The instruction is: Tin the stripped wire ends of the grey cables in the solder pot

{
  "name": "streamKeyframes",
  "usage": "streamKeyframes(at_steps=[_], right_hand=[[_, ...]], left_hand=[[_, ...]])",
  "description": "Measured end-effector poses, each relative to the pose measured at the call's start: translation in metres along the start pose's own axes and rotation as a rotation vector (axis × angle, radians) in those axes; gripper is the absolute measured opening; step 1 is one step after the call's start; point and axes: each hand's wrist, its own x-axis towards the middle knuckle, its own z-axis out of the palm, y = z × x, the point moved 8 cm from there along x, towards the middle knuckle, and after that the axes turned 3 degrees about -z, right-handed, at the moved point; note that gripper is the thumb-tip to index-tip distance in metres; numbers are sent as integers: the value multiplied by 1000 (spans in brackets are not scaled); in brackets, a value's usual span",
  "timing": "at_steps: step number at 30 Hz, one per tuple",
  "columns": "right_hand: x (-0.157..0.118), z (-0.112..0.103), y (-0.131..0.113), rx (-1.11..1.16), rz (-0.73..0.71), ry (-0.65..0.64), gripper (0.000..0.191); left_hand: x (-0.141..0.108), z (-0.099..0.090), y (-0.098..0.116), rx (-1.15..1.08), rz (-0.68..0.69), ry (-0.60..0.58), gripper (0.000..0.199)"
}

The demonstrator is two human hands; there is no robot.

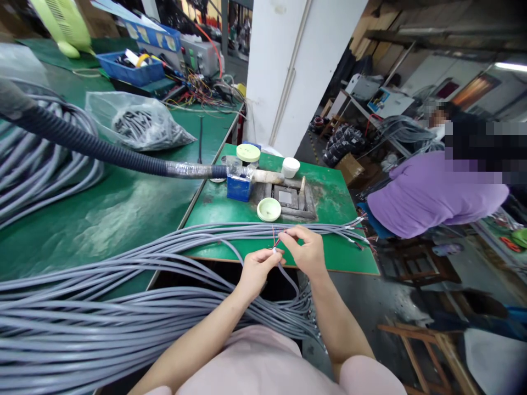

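My left hand [260, 267] pinches the end of a grey cable [289, 278] close to where its jacket stops. Thin red and dark wires [275, 237] fan out of that end. Thumb and forefinger of my right hand [305, 249] are closed on one or more of these wires, just right of the left fingertips. Behind both hands, a bundle of grey cables [214, 230] lies across the small green table, its stripped ends [357, 230] at the right. More grey cables [123, 323] sweep below my left forearm.
A soldering pot [286, 197] sits in the green table, with a pale green bowl [269, 209], a white cup [290, 167] and a blue box [239, 187] around it. A ribbed hose [102, 145] crosses from the left. A person in purple [432, 189] is at the right.
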Motion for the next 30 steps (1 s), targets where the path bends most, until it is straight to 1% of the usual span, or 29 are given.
streamKeyframes(at_steps=[2,7,10,12,14,16,19,23,26,30], right_hand=[[-1,-1,4,34,14,9,16],[-4,0,13,97,41,28,14],[-4,1,15,111,33,12,14],[-4,0,14,113,-5,0,13],[-5,-4,12,100,-64,-18,11],[-8,-7,9,74,-144,-46,12],[-17,-8,0,23,-309,-95,21],[-33,-2,-15,-39,-524,-136,33],[-42,8,-21,-95,-604,-162,33],[-50,15,-31,-148,-700,-144,30]], left_hand=[[1,-3,-4,-40,-34,16,26],[5,-6,-14,-103,-60,6,29],[5,-5,-15,-171,-96,2,31],[4,-3,-12,-241,-135,-11,34],[2,0,-7,-311,-173,-24,36],[0,0,-2,-373,-205,-33,36],[-3,-1,3,-465,-246,-45,35],[-4,-3,4,-572,-288,-64,35],[-5,-3,3,-633,-311,-76,32],[-6,-2,5,-694,-313,-88,27]])
